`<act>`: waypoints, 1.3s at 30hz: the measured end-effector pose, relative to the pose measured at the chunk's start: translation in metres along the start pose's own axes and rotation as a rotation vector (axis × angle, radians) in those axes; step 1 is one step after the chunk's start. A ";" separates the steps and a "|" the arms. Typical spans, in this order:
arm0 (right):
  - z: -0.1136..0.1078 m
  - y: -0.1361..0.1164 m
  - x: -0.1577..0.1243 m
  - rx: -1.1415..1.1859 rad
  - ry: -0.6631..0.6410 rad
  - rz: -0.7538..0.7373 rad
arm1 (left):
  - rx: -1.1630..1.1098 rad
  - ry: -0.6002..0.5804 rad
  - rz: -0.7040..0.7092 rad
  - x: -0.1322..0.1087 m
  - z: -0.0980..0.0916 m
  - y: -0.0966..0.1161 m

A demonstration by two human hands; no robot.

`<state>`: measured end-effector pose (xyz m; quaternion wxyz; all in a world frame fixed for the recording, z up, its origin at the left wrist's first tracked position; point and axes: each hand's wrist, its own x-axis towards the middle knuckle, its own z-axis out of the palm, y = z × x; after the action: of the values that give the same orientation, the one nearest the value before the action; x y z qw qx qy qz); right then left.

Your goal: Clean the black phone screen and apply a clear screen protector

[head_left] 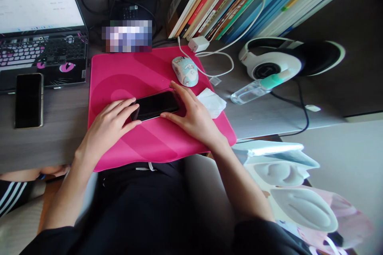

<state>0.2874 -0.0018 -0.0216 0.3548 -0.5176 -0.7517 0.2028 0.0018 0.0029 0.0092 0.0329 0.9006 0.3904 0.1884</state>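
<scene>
A black smartphone (pixel 155 105) lies screen up on a pink desk mat (pixel 143 143). My left hand (pixel 109 123) grips its left end, with the fingers over the far corner and the thumb at the near edge. At the right end, my right hand (pixel 194 115) holds it between the thumb on the near side and the fingers on the far side. A thin clear edge shows along the phone's far side by my right fingertips; I cannot tell what it is. Just beyond my right hand are a patterned computer mouse (pixel 185 71) and a crumpled white wipe (pixel 212 102).
A laptop (pixel 42 55) and a second phone (pixel 29 100) are at the left. Books (pixel 221 4) line the back. A charger (pixel 198 44) with white cable, headphones (pixel 266 63) and a spray bottle (pixel 251 91) stand right. Another person's leg (pixel 20 203) shows lower left.
</scene>
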 end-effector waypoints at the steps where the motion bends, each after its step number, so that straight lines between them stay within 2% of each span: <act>1: 0.000 0.000 0.000 0.004 0.000 0.001 | -0.010 0.000 -0.006 0.000 0.000 0.000; 10: -0.001 0.000 0.000 0.025 -0.008 0.008 | -0.032 -0.007 -0.074 0.000 0.000 0.000; 30: -0.001 0.002 -0.001 0.006 -0.018 0.018 | -0.070 0.002 -0.097 -0.001 0.000 0.000; 39: -0.002 0.001 0.000 -0.013 -0.028 0.029 | -0.079 0.021 -0.159 0.001 0.000 0.003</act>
<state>0.2895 -0.0014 -0.0213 0.3378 -0.5279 -0.7503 0.2105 0.0046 0.0021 0.0101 0.0792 0.8628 0.4531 0.2097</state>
